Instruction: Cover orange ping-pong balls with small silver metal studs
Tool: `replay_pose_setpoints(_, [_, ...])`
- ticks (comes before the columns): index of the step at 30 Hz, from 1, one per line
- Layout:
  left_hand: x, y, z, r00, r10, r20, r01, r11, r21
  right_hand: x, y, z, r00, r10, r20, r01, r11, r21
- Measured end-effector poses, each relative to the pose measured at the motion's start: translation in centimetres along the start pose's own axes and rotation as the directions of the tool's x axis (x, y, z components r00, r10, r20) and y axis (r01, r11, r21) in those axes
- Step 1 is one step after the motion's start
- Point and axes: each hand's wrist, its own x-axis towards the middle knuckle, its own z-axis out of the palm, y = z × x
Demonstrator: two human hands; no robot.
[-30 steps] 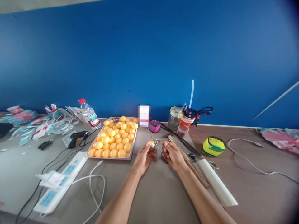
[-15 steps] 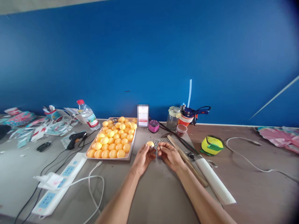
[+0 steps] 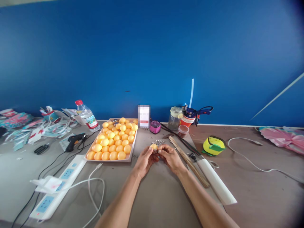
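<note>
My left hand [image 3: 144,161] is closed around a small orange ball [image 3: 154,146] held at its fingertips, just above the table. My right hand [image 3: 170,158] is pinched against that ball from the right; what its fingertips hold is too small to make out. A little heap of small silver beads [image 3: 158,142] lies on the table just beyond both hands. A tray [image 3: 133,151] full of several orange balls stands to the left of my left hand.
Wooden sticks [image 3: 187,161] and a white paper roll [image 3: 216,185] lie right of my right arm. A power strip [image 3: 59,183] with cables, a glue gun [image 3: 74,141] and a water bottle [image 3: 86,116] are left. A jar, cups and a yellow-green object [image 3: 213,145] stand behind.
My right hand has moved left from beside the beads until its fingertips meet the orange ball in my left hand. The view has shifted slightly.
</note>
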Motion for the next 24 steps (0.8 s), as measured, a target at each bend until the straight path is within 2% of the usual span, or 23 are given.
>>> replay_pose_setpoints(10, [0.0,-0.1,0.0,0.999,0.02,0.028,-0.022,0.997,0.069,0.1,-0.2,-0.3,0.996,0.038,0.082,-0.036,0.999,-0.022])
replay_pose_setpoints(17, [-0.3,0.0,0.3,0.999,0.043,-0.005,-0.042,0.992,0.121,-0.2,-1.1,-0.5,0.993,0.106,0.057,-0.094,0.977,-0.193])
replay_pose_setpoints(24, [-0.3,-0.1,0.0,0.999,0.052,-0.015,-0.048,0.98,0.195,-0.2,-1.0,-0.5,0.994,0.109,-0.001,-0.107,0.97,-0.218])
